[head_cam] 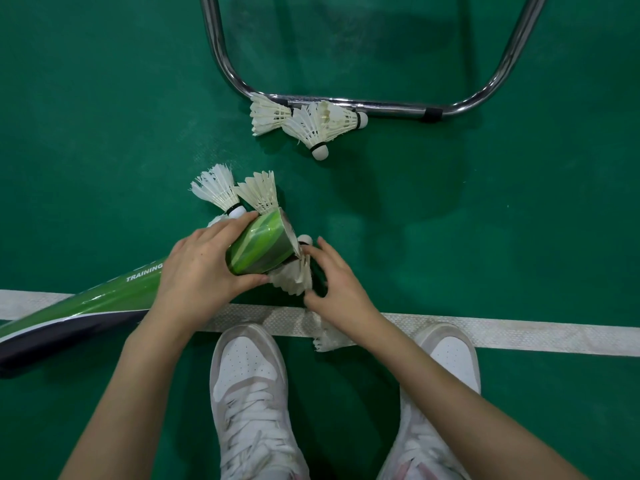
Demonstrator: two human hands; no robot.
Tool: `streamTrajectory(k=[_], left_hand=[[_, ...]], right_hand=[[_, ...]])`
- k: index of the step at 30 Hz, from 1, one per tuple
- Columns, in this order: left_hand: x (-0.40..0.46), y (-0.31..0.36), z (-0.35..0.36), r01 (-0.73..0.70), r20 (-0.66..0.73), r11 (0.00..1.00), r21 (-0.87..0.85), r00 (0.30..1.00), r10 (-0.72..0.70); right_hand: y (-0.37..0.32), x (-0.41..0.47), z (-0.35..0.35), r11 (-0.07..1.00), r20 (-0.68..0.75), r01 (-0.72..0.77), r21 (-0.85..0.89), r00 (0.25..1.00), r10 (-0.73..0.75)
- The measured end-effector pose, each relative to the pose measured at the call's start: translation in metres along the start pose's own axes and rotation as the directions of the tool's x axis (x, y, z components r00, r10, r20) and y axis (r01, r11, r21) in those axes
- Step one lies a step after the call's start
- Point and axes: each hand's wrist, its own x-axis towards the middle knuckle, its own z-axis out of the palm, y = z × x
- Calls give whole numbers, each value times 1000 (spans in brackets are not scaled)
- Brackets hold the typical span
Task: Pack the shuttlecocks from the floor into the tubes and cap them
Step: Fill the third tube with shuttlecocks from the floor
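Observation:
My left hand [197, 271] grips a long green tube [263, 247] near its open end, the tube lying low across the floor toward the left. My right hand [337, 285] holds a white feathered shuttlecock [294, 277] right at the tube's mouth, its cork [305, 240] pointing up beside the rim. Two shuttlecocks [239, 194] lie just beyond the tube. Three more shuttlecocks [304, 123] sit farther off by a metal frame. Another shuttlecock [327, 339] lies under my right wrist on the white line.
A chrome tubular frame [381, 107] rests on the green court floor ahead. A white court line [519, 332] crosses in front of my two white shoes [249, 393].

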Motion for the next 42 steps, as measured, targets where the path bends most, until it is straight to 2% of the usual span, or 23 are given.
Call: streamTrajectory(k=[3, 6, 15, 19, 23, 27, 31, 37, 42], left_hand=[[0, 1, 0, 0, 7, 1000, 6, 1000, 0], [0, 1, 1, -6, 6, 1000, 9, 1000, 6], [-4, 3, 10, -15, 53, 999, 47, 999, 12], [-6, 12, 16, -34, 80, 998, 50, 996, 30], [-5, 16, 17, -38, 87, 998, 55, 996, 34], [-4, 17, 17, -37, 88, 997, 63, 996, 32], [-5, 17, 19, -36, 82, 997, 64, 996, 31], [-6, 18, 20, -40, 109, 996, 75, 994, 31], [-6, 18, 20, -41, 95, 997, 63, 995, 35]], right_hand=[[7, 4, -10, 986, -127, -39, 164, 990, 60], [10, 8, -23, 967, -228, -70, 244, 965, 127], [24, 25, -53, 986, -420, -81, 148, 897, 137], [33, 21, -68, 980, -482, -82, 182, 861, 162], [38, 8, -64, 942, -483, -64, 329, 846, 226], [32, -4, -50, 867, -385, -43, 497, 884, 265], [26, 0, -42, 905, -355, -38, 424, 912, 205], [26, 16, -38, 952, -367, -87, 293, 910, 196], [20, 22, -46, 971, -375, -56, 232, 916, 142]])
